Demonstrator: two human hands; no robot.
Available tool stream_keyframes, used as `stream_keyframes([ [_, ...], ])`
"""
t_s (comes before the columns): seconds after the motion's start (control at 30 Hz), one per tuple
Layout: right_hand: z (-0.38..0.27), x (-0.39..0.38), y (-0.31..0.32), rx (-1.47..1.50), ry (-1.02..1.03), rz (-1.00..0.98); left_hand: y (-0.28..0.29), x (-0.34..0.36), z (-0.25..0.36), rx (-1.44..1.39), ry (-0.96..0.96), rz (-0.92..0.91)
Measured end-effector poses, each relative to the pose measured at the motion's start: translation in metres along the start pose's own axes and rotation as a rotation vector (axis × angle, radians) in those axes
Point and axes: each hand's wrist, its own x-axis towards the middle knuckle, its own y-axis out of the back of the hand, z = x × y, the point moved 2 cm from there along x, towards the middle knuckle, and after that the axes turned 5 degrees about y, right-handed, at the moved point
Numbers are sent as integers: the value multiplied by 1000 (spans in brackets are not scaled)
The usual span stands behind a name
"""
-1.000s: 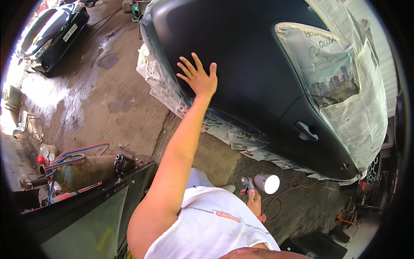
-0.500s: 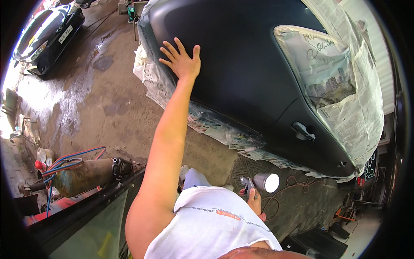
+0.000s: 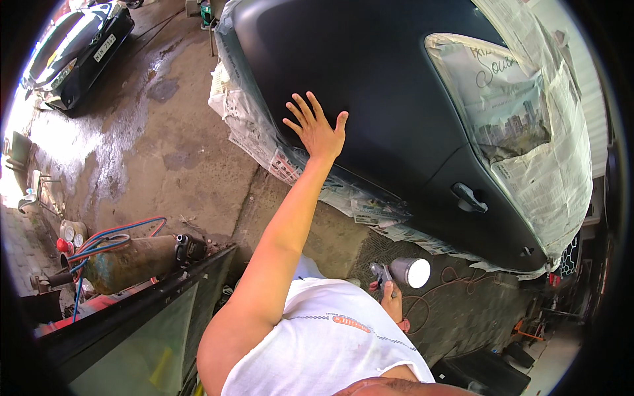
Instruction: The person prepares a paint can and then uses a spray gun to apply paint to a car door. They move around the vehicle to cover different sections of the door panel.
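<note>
Far left: parked dark car. Near left: rusty gas cylinder. Rightward: your left hand, fingers fanned wide, palm toward matte-black car panel on far side; contact cannot be told. Nearer, farther right: your right hand, fingers wrapped around spray gun with silver cup. Far right: newspaper masking around window.

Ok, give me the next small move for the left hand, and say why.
I'd probably slide the left hand lightly along the dark panel: it is spread open at the matte surface, though contact is hard to confirm, while the right hand holds the spray gun low, apart from the panel.
</note>
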Motion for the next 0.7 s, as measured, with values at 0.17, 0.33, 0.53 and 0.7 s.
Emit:
stream_keyframes([
  [0.17,-5,-7,2,-35,-57,24,5,59,-8,48,42,124],
  [0.33,27,-15,3,7,15,48,23,153,-30,31,84,192],
  [0.53,-2,-19,3,-36,-99,33,25,157,-28,38,92,165],
  [0.7,12,-17,3,-89,-77,15,9,101,-10,10,98,116],
])
